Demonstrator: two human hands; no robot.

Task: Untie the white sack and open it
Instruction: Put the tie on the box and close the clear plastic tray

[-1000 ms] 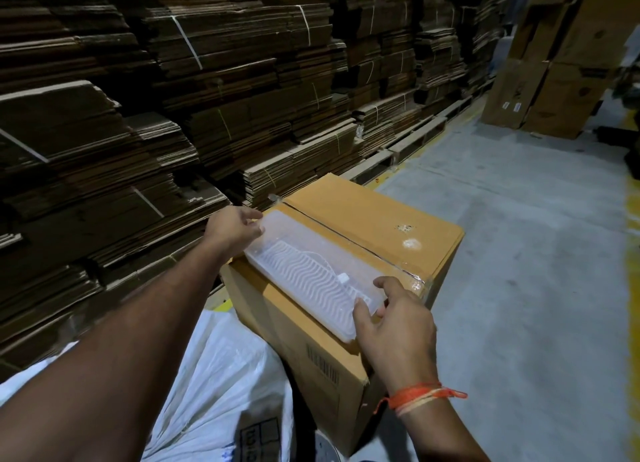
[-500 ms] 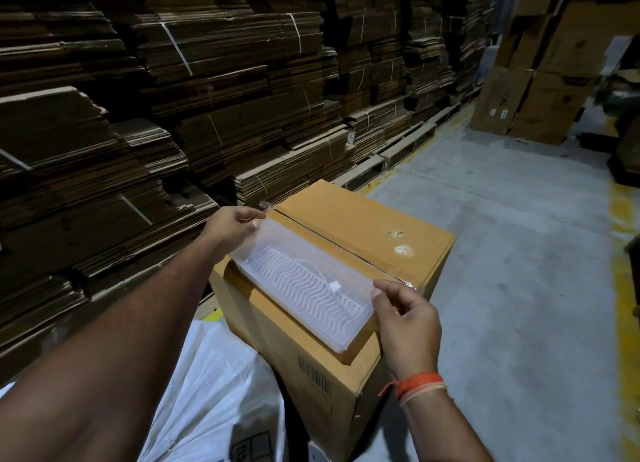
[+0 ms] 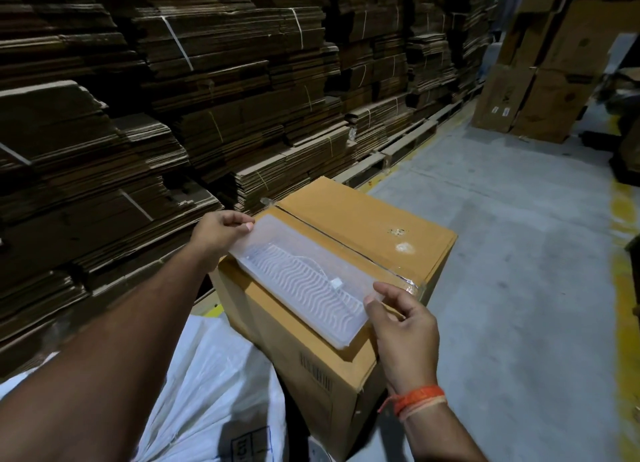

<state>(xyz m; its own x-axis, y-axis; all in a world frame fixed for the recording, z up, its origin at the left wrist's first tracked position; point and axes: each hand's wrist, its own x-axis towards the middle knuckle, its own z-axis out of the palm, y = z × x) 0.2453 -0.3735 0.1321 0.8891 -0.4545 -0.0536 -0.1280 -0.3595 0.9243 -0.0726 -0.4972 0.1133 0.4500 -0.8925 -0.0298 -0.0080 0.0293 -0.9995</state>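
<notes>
clear tray (image 3: 304, 285) atop cardboard box (image 3: 363, 226)

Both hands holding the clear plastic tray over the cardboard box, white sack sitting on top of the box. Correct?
Not quite. The head view shows the white sack lying beside the cardboard box, lower down, not on top of it. The rest holds: left hand and right hand grip opposite ends of the clear plastic tray over the box.

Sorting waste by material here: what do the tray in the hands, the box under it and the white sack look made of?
The tray looks like thin clear plastic: translucent, glossy, with moulded wavy ribs. The box is brown corrugated cardboard, matte, with clear tape shining along its seam. The sack appears to be woven plastic, probably polypropylene, judging by its faint sheen and stiff creases; the weave itself is too fine to confirm.
</notes>
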